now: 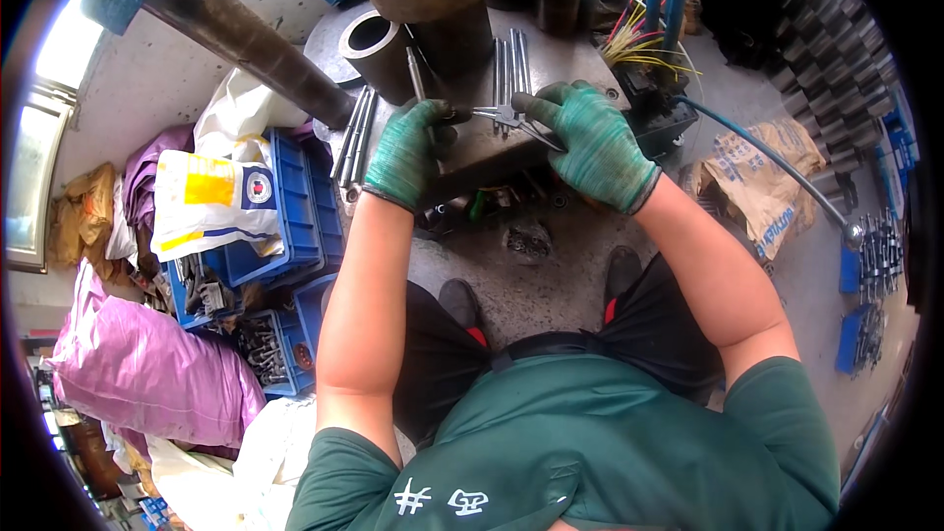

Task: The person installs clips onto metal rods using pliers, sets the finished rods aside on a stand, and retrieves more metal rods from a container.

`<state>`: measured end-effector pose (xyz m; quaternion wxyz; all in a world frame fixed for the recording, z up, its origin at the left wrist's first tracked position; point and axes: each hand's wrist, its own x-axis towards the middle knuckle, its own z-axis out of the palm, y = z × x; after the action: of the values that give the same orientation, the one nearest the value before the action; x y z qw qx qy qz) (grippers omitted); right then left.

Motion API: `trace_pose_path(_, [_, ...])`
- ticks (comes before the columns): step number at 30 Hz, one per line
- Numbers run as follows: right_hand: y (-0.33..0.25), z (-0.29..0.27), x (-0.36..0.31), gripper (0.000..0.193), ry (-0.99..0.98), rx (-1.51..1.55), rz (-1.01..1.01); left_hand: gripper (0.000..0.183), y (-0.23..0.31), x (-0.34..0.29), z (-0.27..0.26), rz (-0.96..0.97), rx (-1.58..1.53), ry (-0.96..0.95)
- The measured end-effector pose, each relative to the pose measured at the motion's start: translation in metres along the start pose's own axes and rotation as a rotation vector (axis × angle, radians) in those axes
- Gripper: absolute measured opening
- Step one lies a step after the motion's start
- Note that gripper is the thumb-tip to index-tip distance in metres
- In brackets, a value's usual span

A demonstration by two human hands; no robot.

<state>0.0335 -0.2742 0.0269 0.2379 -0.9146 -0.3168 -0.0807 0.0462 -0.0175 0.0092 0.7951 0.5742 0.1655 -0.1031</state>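
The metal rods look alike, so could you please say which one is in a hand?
The rod in the left hand; the other rods lie in two groups.

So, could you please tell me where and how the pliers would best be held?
Probably by the handles of the pliers, coming from the right, as the right hand does: the handle end faces that hand, while the narrow nose points left, toward the left hand and the metal rod standing up from its grip.
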Motion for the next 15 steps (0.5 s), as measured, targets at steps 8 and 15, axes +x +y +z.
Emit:
trace_pose_path(8, [-0.001,0.008,0.005,0.071,0.089,0.010,-0.127,0.010,-0.002,-0.010,0.003,-0.009,-0.080,-0.004])
trace_pose_path(15, [0.001,0.009,0.007,0.065,0.165,-0.073,-0.195,0.011,-0.001,-0.012,0.002,-0.023,-0.051,-0.024])
